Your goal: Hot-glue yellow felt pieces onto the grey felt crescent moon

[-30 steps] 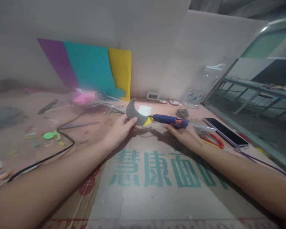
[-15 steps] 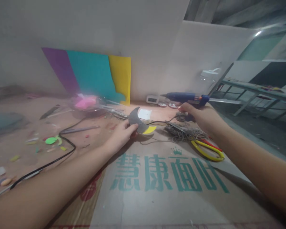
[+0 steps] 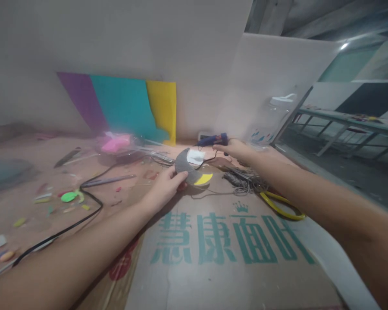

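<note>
My left hand (image 3: 170, 183) pinches a crescent-shaped piece (image 3: 185, 165) at its left edge. Grey yarn covers most of that crescent, while its lower right tip is bare yellow. Beyond it, my right hand (image 3: 236, 150) is closed at the back of a blue glue gun (image 3: 210, 140), whose nozzle points left and down near a white paper square (image 3: 195, 156). The gun's handle is mostly hidden by the fingers. Under my right forearm lie a tangle of grey yarn (image 3: 241, 178) and yellow-handled scissors (image 3: 281, 207). A strand of yarn runs from the tangle toward the crescent.
A black cord (image 3: 92, 193) crosses the left of the table among foam scraps and a green piece (image 3: 69, 196). Behind stand a striped coloured sheet (image 3: 123, 103), a pink item in clear plastic (image 3: 116, 143) and a clear bottle (image 3: 271, 118). Printed cardboard (image 3: 213, 284) lies in front.
My right hand has moved left and away from me with the glue gun, which now tilts nozzle-down behind the crescent. My left hand has stayed nearly in place, with the crescent turned slightly.
</note>
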Available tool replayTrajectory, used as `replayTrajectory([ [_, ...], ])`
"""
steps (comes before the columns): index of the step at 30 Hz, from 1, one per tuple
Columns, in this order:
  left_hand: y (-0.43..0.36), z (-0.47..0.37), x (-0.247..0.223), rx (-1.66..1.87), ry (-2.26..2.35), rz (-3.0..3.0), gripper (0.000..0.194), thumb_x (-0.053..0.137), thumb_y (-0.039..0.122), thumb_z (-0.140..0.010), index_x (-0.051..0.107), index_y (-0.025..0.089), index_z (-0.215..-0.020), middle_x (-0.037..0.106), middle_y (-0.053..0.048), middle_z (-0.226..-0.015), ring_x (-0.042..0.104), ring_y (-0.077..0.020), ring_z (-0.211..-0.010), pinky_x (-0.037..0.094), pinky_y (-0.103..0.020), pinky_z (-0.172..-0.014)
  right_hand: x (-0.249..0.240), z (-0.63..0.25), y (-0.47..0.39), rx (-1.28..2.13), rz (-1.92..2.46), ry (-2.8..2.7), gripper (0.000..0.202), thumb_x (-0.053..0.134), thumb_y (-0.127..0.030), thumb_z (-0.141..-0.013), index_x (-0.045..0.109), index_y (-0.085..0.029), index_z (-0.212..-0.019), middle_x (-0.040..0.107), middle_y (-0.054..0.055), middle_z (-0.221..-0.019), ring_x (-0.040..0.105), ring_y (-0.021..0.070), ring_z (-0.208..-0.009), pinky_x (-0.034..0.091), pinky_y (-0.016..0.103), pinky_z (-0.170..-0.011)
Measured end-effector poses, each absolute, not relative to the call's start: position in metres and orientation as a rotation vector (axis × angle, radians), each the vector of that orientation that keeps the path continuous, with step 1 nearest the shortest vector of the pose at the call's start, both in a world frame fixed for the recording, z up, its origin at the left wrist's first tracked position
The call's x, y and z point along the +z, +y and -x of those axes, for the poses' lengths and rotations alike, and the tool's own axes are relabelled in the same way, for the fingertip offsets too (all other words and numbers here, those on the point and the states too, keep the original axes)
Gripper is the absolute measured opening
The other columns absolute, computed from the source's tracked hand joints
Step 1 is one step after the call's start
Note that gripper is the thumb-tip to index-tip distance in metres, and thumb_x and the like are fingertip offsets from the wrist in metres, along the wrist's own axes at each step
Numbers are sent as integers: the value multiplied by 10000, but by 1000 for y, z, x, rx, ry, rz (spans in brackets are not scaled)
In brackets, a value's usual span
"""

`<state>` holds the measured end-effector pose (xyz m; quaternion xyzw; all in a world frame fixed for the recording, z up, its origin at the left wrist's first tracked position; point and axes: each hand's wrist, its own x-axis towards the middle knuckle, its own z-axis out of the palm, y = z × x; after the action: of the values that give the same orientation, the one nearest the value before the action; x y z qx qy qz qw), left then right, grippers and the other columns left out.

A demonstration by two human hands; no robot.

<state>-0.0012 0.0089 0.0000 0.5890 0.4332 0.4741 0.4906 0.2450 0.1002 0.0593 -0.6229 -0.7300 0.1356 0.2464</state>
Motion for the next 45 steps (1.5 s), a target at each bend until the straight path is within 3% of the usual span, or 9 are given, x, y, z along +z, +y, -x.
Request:
replayTrajectory([
  [7,10,3,-3,1154,1007,-1400,210,594,384,-792,562,178,-770,535,39,-569,461,-99,-528,330,-214,-517,38,-236,112,505,1599,-2153,377,570,-391,-911,672,-115,-1147,751,92,-936,647,160,-722,489,234,-625],
  [12,10,2,-1,1169,1036,-1386,221,604,379,-777,543,171,-736,552,29,-581,473,-97,-535,350,-213,-521,57,-262,111,397,1691,-2223,344,629,-432,-861,733,-141,-1013,743,91,-875,650,201,-767,470,270,-713],
  [18,9,2,0,1181,1043,-1308,255,624,404,-763,545,162,-751,562,29,-589,488,-92,-535,370,-202,-512,65,-270,63,142,1598,-2174,423,443,-487,-950,700,-161,-1031,721,100,-947,633,227,-822,438,299,-709],
  [22,12,4,-2,1207,1013,-1248,263,638,405,-774,534,163,-768,571,28,-599,502,-88,-539,392,-199,-524,57,-243,25,407,1463,-2298,392,425,-450,-963,705,-179,-912,710,56,-847,627,198,-767,435,285,-677],
  [25,13,4,-4,1228,1004,-1217,259,637,394,-780,526,161,-768,553,35,-581,485,-82,-522,393,-198,-517,46,-221,9,594,1258,-2433,287,558,-428,-904,712,-190,-954,715,40,-869,626,186,-758,440,281,-670],
  [27,13,4,-4,1245,1002,-1205,272,641,404,-785,522,160,-768,552,36,-595,487,-81,-529,403,-199,-522,39,-209,4,623,1194,-2421,198,629,-356,-864,713,-188,-927,721,38,-886,634,185,-785,447,280,-686],
  [30,12,3,-4,1256,988,-1198,290,657,424,-785,523,166,-796,567,38,-644,505,-84,-551,436,-210,-549,29,-197,-2,649,1181,-2280,136,581,-233,-891,688,-181,-826,717,20,-784,641,163,-743,455,270,-696],
  [35,11,4,-4,1217,1079,-1357,277,649,424,-790,553,164,-801,598,24,-650,534,-107,-569,430,-221,-549,17,-195,-11,396,1037,-2280,223,483,-236,-964,686,-177,-894,716,34,-776,630,149,-694,444,252,-655],
  [45,9,6,-2,1076,1110,-1645,198,588,360,-842,572,168,-796,601,31,-641,510,-106,-552,364,-216,-519,19,-199,-12,-146,753,-2444,238,478,-218,-951,713,-176,-946,741,55,-809,655,163,-713,446,253,-645],
])
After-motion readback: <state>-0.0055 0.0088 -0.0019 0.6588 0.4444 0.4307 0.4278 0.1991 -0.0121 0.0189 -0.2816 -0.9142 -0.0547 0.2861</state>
